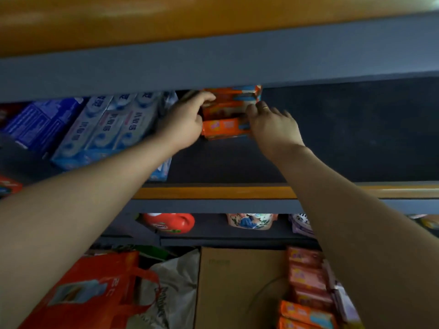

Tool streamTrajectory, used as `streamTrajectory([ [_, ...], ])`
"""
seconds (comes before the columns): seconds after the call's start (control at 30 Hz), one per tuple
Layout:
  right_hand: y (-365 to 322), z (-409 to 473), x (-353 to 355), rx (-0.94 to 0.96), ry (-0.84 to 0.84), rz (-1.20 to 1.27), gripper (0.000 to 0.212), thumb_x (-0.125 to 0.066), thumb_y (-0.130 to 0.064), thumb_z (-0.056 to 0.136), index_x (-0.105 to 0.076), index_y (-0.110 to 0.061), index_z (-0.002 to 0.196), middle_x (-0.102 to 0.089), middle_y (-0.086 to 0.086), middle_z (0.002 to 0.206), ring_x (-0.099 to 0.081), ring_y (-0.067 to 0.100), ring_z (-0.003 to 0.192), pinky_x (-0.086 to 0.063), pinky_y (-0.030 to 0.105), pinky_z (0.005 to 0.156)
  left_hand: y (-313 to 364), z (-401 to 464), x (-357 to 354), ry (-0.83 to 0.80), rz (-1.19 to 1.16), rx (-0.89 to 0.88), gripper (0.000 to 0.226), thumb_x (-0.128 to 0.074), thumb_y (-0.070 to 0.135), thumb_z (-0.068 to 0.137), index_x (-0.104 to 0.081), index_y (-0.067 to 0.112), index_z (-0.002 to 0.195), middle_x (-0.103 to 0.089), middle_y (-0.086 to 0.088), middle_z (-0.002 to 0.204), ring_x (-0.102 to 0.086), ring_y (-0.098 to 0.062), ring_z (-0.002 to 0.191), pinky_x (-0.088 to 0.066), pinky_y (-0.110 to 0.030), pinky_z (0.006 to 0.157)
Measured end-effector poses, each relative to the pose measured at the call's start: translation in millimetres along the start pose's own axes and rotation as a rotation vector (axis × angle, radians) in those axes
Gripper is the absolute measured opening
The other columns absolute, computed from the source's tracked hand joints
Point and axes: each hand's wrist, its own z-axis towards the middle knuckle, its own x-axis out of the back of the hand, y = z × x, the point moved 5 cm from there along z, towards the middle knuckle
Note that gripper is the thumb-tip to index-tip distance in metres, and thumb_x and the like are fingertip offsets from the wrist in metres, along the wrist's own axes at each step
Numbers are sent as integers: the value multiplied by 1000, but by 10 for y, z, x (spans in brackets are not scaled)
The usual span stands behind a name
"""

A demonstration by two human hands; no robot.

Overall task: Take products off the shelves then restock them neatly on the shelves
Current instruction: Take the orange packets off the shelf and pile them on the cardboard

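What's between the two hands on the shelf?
In the head view, a stack of orange boxes sits between the left hand and right hand, both touching its sides.

orange boxes (228, 115) top hidden behind shelf beam (213, 67), print blurred

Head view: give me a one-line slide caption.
Both hands, left and right, steady stacked orange boxes beside toothpaste cartons.

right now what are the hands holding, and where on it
Both hands grip the stack of orange boxes: left hand on its left side, right hand on its right.
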Motion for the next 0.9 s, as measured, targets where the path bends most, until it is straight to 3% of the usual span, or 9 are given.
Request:
streamTrajectory([
  [0.1, 302, -213, -5, -82, 11, 58, 46, -55, -10, 88, -36, -10, 130, -44, 13, 132, -44, 35, 120, -36, 42, 94, -39, 84, -131, -77, 125, 2, 58, -40, -8, 76, -49, 9, 131, -42, -7, 142, -38, -23, 131, -20, -15, 103],
  [0.2, 595, -416, 77, -124, 1, 114, 46, -59, -19, 88, -39, -18, 130, -46, 10, 130, -42, 33, 120, -34, 44, 96, 68, 113, -207, -23, 365, -74, 58, -49, 5, 83, -40, 15, 140, -41, -8, 143, -37, -32, 127, -21, -28, 103],
  [0.3, 631, -510, 115, -73, -56, 121, 55, -55, -32, 89, -33, -29, 139, -40, 9, 135, -36, 32, 124, -33, 44, 99, 173, 193, -293, -52, 583, -24, 61, -59, 26, 85, -36, 14, 140, -41, -16, 132, -36, -37, 119, -29, -41, 94],
  [0.43, 460, -453, 70, -64, -54, 97, 57, -54, -26, 90, -29, -17, 139, -41, 10, 136, -39, 30, 125, -37, 41, 97, 298, 248, -344, -45, 706, -28, 47, -63, 22, 81, -47, 13, 125, -42, -14, 127, -37, -35, 117, -30, -43, 91],
  [0.5, 376, -399, 19, -30, -61, 56, 57, -53, -26, 91, -25, -18, 140, -49, 9, 132, -42, 30, 123, -38, 40, 95, 302, 219, -398, -72, 683, -48, 45, -60, 14, 82, -46, 14, 125, -47, -11, 126, -45, -35, 115, -36, -42, 86],
  [0.6, 359, -409, 38, -21, -42, -34, 43, -56, -19, 90, -40, -18, 129, -56, 7, 123, -45, 32, 118, -38, 40, 91, 348, 107, -362, -78, 571, -62, 44, -57, 10, 85, -44, 14, 127, -53, -13, 123, -55, -39, 105, -47, -44, 74],
  [0.73, 401, -771, 273, 10, 302, -55, 43, -75, -3, 59, -66, -13, 100, -67, 9, 92, -60, 35, 85, -45, 37, 75, 558, -256, -116, -11, 429, -130, 47, -65, 13, 82, -50, 10, 126, -57, -17, 120, -56, -41, 103, -47, -46, 78],
  [0.8, 416, -1089, 390, 25, 443, -26, 36, -69, -6, 67, -65, -14, 102, -67, 8, 97, -60, 34, 88, -39, 39, 81, 674, -496, 55, 38, 362, -151, 47, -69, 15, 79, -52, 8, 122, -60, -20, 113, -59, -42, 95, -49, -46, 75],
  [0.9, 426, -1599, 602, 29, 501, 120, 35, -61, -10, 77, -62, -14, 112, -65, 7, 110, -53, 32, 100, -32, 41, 88, 871, -917, 271, 70, 219, -157, 47, -73, 18, 76, -53, 5, 116, -63, -21, 102, -62, -39, 86, -50, -38, 71],
])
